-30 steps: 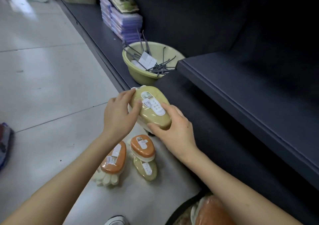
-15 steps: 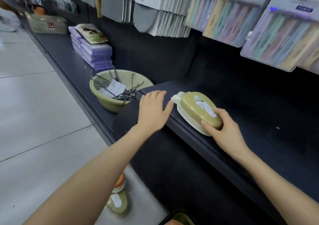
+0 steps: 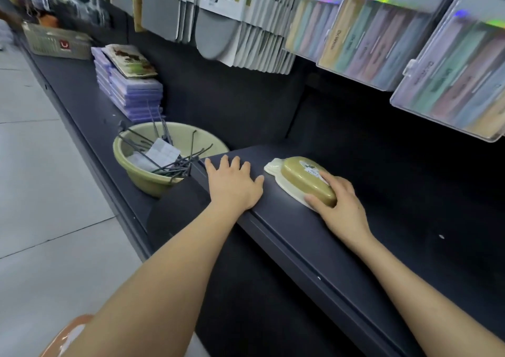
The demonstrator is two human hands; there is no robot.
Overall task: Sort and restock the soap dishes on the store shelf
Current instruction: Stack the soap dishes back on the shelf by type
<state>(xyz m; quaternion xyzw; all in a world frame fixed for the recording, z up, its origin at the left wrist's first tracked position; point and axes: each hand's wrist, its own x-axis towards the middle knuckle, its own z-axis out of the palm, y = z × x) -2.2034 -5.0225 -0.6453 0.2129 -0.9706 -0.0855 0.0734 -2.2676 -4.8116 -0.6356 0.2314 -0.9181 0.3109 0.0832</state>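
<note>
Right hand [image 3: 338, 206] wraps the near end of the olive soap dish [image 3: 303, 177], which sits on the dark shelf [image 3: 382, 247] close to its front lip. Left hand [image 3: 235, 184] lies flat, fingers spread, at the dish's nine o'clock. I'd worry a careless pull-away drags the dish toward six o'clock and off the edge, cracking it on the floor.

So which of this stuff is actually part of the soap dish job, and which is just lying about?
In the job:
olive soap dish, gripped by the right hand
dark shelf it sits on, left hand flat on it

Just lying about:
green basin of metal hooks
purple stack of packs
basket at the far end
hanging cloth packs above
</note>
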